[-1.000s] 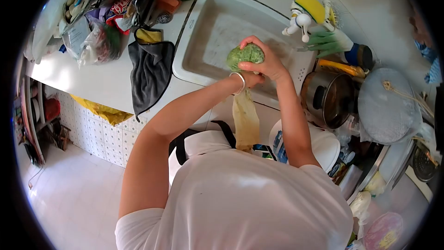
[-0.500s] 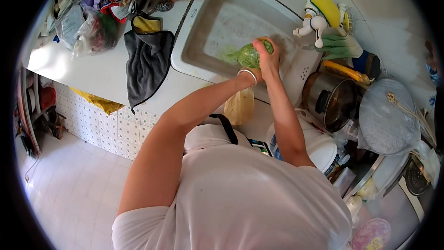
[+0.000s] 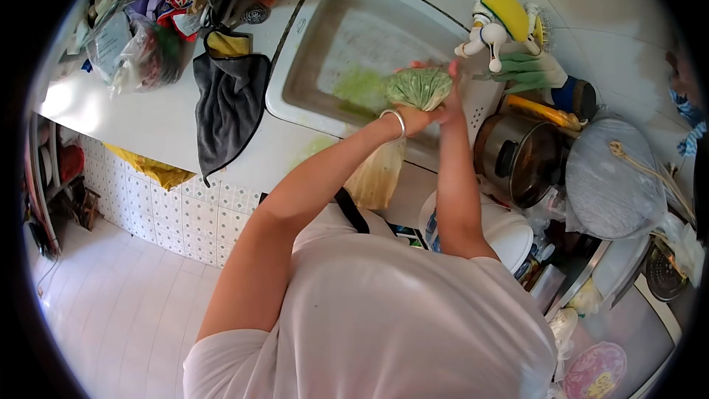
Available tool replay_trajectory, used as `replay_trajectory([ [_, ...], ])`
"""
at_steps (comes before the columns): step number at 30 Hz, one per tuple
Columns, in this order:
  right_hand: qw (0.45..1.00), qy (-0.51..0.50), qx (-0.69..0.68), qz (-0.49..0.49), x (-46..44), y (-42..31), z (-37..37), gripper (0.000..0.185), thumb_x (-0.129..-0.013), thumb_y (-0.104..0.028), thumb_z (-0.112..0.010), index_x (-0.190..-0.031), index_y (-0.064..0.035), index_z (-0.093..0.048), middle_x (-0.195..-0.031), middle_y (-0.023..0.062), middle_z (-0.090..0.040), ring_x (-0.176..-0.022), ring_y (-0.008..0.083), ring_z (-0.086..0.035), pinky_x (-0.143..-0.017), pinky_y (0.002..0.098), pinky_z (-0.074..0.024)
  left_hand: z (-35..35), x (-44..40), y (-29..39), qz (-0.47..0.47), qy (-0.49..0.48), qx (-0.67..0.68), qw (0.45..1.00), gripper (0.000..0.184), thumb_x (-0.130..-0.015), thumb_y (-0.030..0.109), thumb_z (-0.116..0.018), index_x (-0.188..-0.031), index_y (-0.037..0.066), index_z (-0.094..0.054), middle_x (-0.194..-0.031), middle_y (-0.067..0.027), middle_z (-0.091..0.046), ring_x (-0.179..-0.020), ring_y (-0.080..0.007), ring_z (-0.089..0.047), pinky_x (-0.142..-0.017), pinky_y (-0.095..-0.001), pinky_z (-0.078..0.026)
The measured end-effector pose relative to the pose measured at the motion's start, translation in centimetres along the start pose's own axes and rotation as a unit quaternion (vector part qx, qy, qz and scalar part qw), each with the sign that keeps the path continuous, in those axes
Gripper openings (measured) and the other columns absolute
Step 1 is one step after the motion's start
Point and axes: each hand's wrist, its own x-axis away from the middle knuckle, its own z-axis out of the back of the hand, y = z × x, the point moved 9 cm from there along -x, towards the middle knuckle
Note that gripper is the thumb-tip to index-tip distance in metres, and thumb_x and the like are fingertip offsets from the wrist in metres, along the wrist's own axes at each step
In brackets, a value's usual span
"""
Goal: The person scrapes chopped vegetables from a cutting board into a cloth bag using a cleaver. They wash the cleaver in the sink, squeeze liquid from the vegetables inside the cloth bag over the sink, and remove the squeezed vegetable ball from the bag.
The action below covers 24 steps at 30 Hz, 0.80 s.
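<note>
A straining bag (image 3: 418, 87) bulging with green pulp is held over the near right part of the grey sink (image 3: 295, 96). My left hand (image 3: 419, 120), with a silver bangle at its wrist, is wrapped round the gathered neck of the bag. Below that hand the loose yellowish tail of the bag (image 3: 378, 176) hangs down past the sink's front edge. My right hand (image 3: 452, 96) cups the right and far sides of the bag; its fingertips show behind it, partly hidden. Green liquid (image 3: 360, 89) sprays out leftward into the basin.
A white tap (image 3: 493, 43) with a yellow sponge (image 3: 506, 11) stands behind the sink. Green-fingered gloves (image 3: 521, 70) and a lidded pot (image 3: 521, 159) are at the right. A grey cloth (image 3: 230, 96) drapes over the counter's left front edge, near plastic bags (image 3: 148, 55).
My right hand has shifted from squeezing over the top of the bag to its right and far sides. The bag looks wider, and the green spray has spread further left.
</note>
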Motion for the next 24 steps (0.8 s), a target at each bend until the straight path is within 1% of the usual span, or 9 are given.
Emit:
replay_trajectory([
  [2, 0.996, -0.075, -0.047, -0.005, -0.7, 1.5, -2.0, 0.092, -0.077, -0.080, -0.032, -0.134, -0.0083, -0.042, -0.134, 0.0210, -0.045, -0.120, 0.0385, -0.047, -0.095, 0.0488, -0.0439, -2.5, 0.8, -0.8, 0.262, -0.151, 0.213, 0.929, 0.031, -0.092, 0.034, -0.050, -0.070, 0.012, -0.048, -0.055, 0.0002, -0.040, -0.045, -0.0100, -0.032, -0.041, -0.0249, -0.028],
  [3, 0.993, -0.103, 0.001, 0.057, -0.4, 1.9, -4.0, 0.090, -0.078, -0.079, -0.034, -0.139, -0.0123, -0.034, -0.140, 0.0200, -0.036, -0.124, 0.0419, -0.041, -0.096, 0.0524, -0.0414, -2.0, 0.9, 0.6, 0.259, -0.150, 0.214, 0.930, 0.031, -0.092, 0.034, -0.050, -0.070, 0.012, -0.048, -0.055, 0.0002, -0.040, -0.045, -0.0100, -0.032, -0.041, -0.0249, -0.028],
  [5, 0.983, -0.130, 0.049, 0.119, -0.7, 2.1, -6.8, 0.090, -0.079, -0.077, -0.036, -0.145, -0.0164, -0.026, -0.146, 0.0191, -0.028, -0.127, 0.0453, -0.035, -0.097, 0.0561, -0.0389, -2.6, 2.0, 3.8, 0.259, -0.191, 0.471, 0.821, 0.039, -0.093, 0.037, -0.049, -0.062, 0.017, -0.037, -0.051, 0.0069, -0.026, -0.041, -0.0041, -0.016, -0.038, -0.0209, -0.012],
  [8, 0.970, -0.057, -0.153, 0.181, -1.4, 0.9, -5.3, 0.093, -0.078, -0.070, -0.050, -0.147, -0.0195, -0.015, -0.148, 0.0179, -0.023, -0.129, 0.0471, -0.031, -0.097, 0.0558, -0.0389, -1.9, 2.5, 2.1, 0.204, -0.197, 0.543, 0.790, 0.038, -0.091, 0.037, -0.053, -0.062, 0.018, -0.038, -0.052, 0.0072, -0.029, -0.041, -0.0042, -0.020, -0.038, -0.0209, -0.014],
  [9, 0.966, -0.158, -0.170, 0.115, -1.9, 1.5, -6.2, 0.089, -0.077, -0.065, -0.057, -0.144, -0.0177, -0.022, -0.145, 0.0191, -0.028, -0.127, 0.0464, -0.035, -0.095, 0.0541, -0.0416, -1.4, 3.1, 1.9, 0.205, -0.196, 0.543, 0.791, 0.038, -0.091, 0.037, -0.053, -0.062, 0.018, -0.038, -0.052, 0.0072, -0.029, -0.041, -0.0042, -0.020, -0.038, -0.0209, -0.014],
  [11, 0.947, -0.259, -0.185, 0.046, -1.4, 1.6, -7.0, 0.085, -0.076, -0.059, -0.064, -0.141, -0.0158, -0.029, -0.141, 0.0202, -0.034, -0.125, 0.0457, -0.038, -0.093, 0.0523, -0.0443, 0.0, 4.4, -0.3, 0.270, -0.130, 0.423, 0.855, 0.036, -0.089, 0.035, -0.055, -0.062, 0.018, -0.038, -0.052, 0.0067, -0.029, -0.041, -0.0042, -0.022, -0.038, -0.0212, -0.015],
  [14, 0.991, -0.109, 0.049, 0.053, -1.6, 0.7, -6.2, 0.035, -0.081, -0.030, -0.067, -0.104, -0.0080, -0.052, -0.109, 0.0163, -0.058, -0.099, 0.0298, -0.060, -0.081, 0.0381, -0.0527, 1.2, 5.1, 0.4, 0.237, -0.058, 0.303, 0.921, 0.031, -0.088, 0.031, -0.054, -0.063, 0.017, -0.041, -0.053, 0.0050, -0.033, -0.041, -0.0065, -0.024, -0.038, -0.0239, -0.017],
  [18, 0.950, 0.059, 0.304, 0.038, -2.4, -0.6, -6.8, 0.015, -0.079, -0.016, -0.066, -0.085, -0.0038, -0.058, -0.088, 0.0080, -0.063, -0.078, 0.0132, -0.059, -0.066, 0.0286, -0.0508, 1.4, 3.3, -5.2, 0.217, 0.046, 0.128, 0.967, 0.023, -0.088, 0.028, -0.048, -0.071, 0.014, -0.045, -0.052, 0.0043, -0.034, -0.042, -0.0107, -0.026, -0.039, -0.0285, -0.021],
  [24, 0.941, 0.198, 0.256, 0.102, -2.8, -1.3, -4.4, 0.015, -0.081, -0.020, -0.066, -0.082, -0.0054, -0.061, -0.077, 0.0059, -0.062, -0.070, 0.0148, -0.059, -0.063, 0.0287, -0.0502, 1.0, -0.4, -11.6, 0.151, 0.060, -0.063, 0.985, 0.024, -0.089, 0.034, -0.047, -0.101, 0.013, -0.047, -0.094, -0.0032, -0.044, -0.084, -0.0189, -0.039, -0.072, -0.0334, -0.032],
])
